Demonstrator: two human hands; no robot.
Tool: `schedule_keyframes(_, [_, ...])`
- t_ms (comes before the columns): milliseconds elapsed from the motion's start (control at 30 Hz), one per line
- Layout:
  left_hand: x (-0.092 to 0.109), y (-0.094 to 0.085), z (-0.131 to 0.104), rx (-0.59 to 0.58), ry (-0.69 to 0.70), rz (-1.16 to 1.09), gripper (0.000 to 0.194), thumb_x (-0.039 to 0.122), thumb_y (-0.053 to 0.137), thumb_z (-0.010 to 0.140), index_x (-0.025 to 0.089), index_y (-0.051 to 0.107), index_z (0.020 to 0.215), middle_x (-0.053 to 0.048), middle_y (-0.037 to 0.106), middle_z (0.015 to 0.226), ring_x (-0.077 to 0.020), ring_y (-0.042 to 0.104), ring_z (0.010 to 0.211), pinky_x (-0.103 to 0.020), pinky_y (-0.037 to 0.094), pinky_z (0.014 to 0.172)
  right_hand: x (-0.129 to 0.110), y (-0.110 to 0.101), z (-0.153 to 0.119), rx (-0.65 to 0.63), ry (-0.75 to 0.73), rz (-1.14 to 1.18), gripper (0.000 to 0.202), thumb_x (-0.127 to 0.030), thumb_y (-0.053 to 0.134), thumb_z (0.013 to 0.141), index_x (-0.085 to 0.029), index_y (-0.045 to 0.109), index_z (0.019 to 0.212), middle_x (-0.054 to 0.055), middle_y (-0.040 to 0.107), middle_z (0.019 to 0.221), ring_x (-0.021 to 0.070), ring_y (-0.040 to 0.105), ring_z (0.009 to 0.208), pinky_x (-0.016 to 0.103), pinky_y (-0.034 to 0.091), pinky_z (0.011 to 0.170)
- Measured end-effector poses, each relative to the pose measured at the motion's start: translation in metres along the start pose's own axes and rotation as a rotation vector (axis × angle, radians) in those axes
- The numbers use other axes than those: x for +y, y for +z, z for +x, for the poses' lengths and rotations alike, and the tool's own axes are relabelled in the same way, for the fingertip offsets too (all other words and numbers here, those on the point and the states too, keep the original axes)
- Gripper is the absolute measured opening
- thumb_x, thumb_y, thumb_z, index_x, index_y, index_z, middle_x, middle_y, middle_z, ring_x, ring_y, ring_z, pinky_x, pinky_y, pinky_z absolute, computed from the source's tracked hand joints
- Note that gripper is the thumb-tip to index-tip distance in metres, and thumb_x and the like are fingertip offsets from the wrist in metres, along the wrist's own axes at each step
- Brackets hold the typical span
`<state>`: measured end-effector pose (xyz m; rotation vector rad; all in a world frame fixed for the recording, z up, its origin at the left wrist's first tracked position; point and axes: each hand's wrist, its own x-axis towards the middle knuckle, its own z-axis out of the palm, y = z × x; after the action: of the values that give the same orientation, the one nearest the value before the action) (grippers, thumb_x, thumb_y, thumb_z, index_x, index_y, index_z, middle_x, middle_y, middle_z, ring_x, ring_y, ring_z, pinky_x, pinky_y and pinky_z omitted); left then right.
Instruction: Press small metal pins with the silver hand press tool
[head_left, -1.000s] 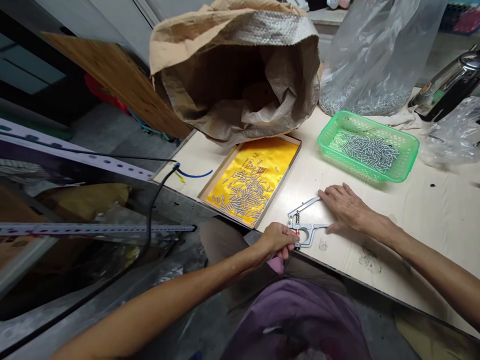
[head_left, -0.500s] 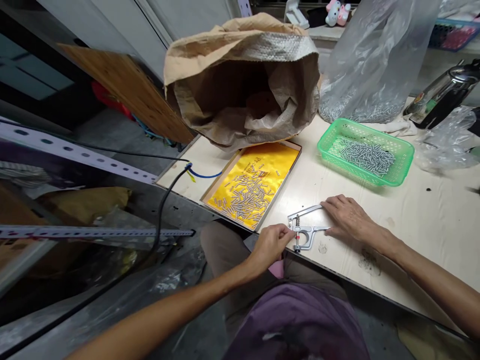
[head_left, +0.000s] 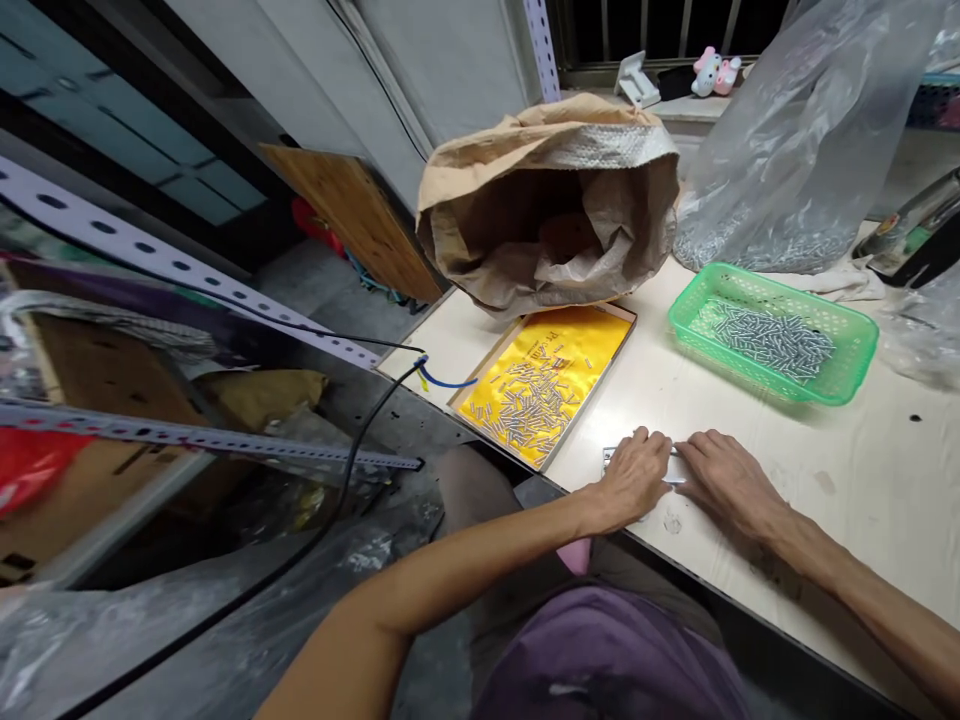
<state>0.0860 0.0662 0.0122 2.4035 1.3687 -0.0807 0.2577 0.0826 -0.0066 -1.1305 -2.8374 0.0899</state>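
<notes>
A pair of silvery metal pliers (head_left: 676, 469) lies at the table's front edge, mostly covered by my hands. My left hand (head_left: 631, 478) is closed over its jaw end and middle, with the fingers curled across the top. At the handle ends, my right hand (head_left: 733, 487) is closed, its thumb and fingers around them. To the left is a shallow tray (head_left: 589, 404) with a yellow lining, where many small metal pins (head_left: 534, 408) lie scattered. Behind my right hand stands a green plastic basket (head_left: 855, 375) with a heap of small metal pieces (head_left: 776, 340).
An open brown paper sack (head_left: 450, 190) stands behind the tray. A clear plastic bag (head_left: 802, 150) with metal pieces at its bottom is at the back right. A black cable (head_left: 341, 480) with a blue end (head_left: 450, 385) runs past the table's left side, near a perforated metal rail (head_left: 225, 308).
My left hand has moved right from the jaw end onto the pliers, covering most of them. My right hand stays at the handles. The camera view has shifted left and up.
</notes>
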Motion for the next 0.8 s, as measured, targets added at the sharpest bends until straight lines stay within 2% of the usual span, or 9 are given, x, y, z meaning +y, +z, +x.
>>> schedule_keyframes(100, [-0.002,0.003,-0.002,-0.002,0.019,-0.008,0.022,0.027,0.056,0.086,0.015,0.051,0.104,-0.007,0.055,0.104,-0.0231,0.047,0.099,-0.035,0.044,0.080,-0.002,0.002,-0.003,0.030,-0.018,0.032,0.011,-0.026,0.059,0.084,-0.016,0.055,0.083,0.006,0.056,0.078,0.0212,0.050,0.073,0.031,0.037,0.062])
schedule_keyframes(233, [-0.002,0.011,-0.001,-0.022,0.035,-0.002,0.010,0.021,0.046,0.090,0.016,0.054,0.093,-0.006,0.056,0.101,-0.0220,0.047,0.099,-0.035,0.044,0.080,-0.007,0.005,-0.007,0.056,-0.002,0.131,0.019,-0.023,0.049,0.090,-0.019,0.052,0.072,0.004,0.054,0.071,0.0183,0.050,0.067,0.029,0.038,0.060])
schedule_keyframes(333, [-0.002,0.015,0.001,-0.003,0.039,0.002,0.010,0.019,0.045,0.090,0.017,0.054,0.093,-0.006,0.057,0.100,-0.0215,0.048,0.099,-0.034,0.045,0.079,-0.007,0.006,-0.009,0.080,0.001,0.171,0.021,-0.025,0.044,0.092,-0.018,0.053,0.075,0.005,0.055,0.071,0.0187,0.052,0.068,0.029,0.040,0.061])
schedule_keyframes(433, [0.000,0.022,-0.003,0.109,-0.002,0.000,0.019,0.021,0.046,0.089,0.015,0.050,0.107,-0.009,0.056,0.107,-0.0224,0.050,0.101,-0.037,0.046,0.083,0.004,0.006,-0.007,0.114,-0.017,0.179,0.023,-0.035,0.045,0.092,-0.016,0.057,0.095,0.009,0.059,0.084,0.0218,0.055,0.076,0.032,0.044,0.066])
schedule_keyframes(500, [0.004,0.034,-0.009,0.229,-0.017,0.018,0.030,0.018,0.043,0.090,0.012,0.044,0.119,-0.013,0.052,0.120,-0.0240,0.047,0.113,-0.040,0.043,0.092,0.014,0.003,-0.004,0.116,-0.030,0.195,0.038,-0.046,0.048,0.088,-0.015,0.056,0.109,0.012,0.060,0.095,0.0244,0.055,0.083,0.036,0.045,0.071])
schedule_keyframes(567, [0.011,0.050,-0.017,0.337,0.006,0.042,0.037,0.013,0.037,0.090,0.011,0.040,0.127,-0.015,0.045,0.133,-0.0248,0.038,0.126,-0.042,0.037,0.101,0.025,-0.001,-0.002,0.096,-0.029,0.238,0.044,-0.051,0.047,0.087,-0.017,0.055,0.113,0.012,0.060,0.098,0.0251,0.056,0.086,0.038,0.046,0.074])
schedule_keyframes(633, [0.019,0.066,-0.024,0.404,0.050,0.044,0.038,0.015,0.034,0.093,0.011,0.039,0.130,-0.014,0.042,0.138,-0.0246,0.031,0.133,-0.041,0.033,0.106,0.032,-0.004,0.001,0.087,0.005,0.270,0.038,-0.046,0.040,0.091,-0.019,0.056,0.112,0.011,0.060,0.096,0.0242,0.057,0.086,0.038,0.046,0.076])
schedule_keyframes(700, [0.025,0.075,-0.027,0.429,0.080,0.025,0.036,0.022,0.036,0.094,0.013,0.042,0.129,-0.013,0.043,0.138,-0.0242,0.030,0.134,-0.039,0.033,0.108,0.034,-0.004,0.004,0.099,0.050,0.250,0.033,-0.037,0.036,0.094,-0.018,0.058,0.109,0.011,0.060,0.093,0.0234,0.056,0.084,0.037,0.044,0.076])
schedule_keyframes(800, [0.028,0.077,-0.028,0.428,0.097,-0.009,0.033,0.029,0.041,0.094,0.017,0.047,0.123,-0.011,0.048,0.134,-0.0232,0.035,0.132,-0.040,0.035,0.107,0.036,0.002,0.010,0.094,0.056,0.160,0.027,-0.030,0.038,0.093,-0.016,0.060,0.102,0.011,0.060,0.088,0.0228,0.054,0.079,0.035,0.042,0.072])
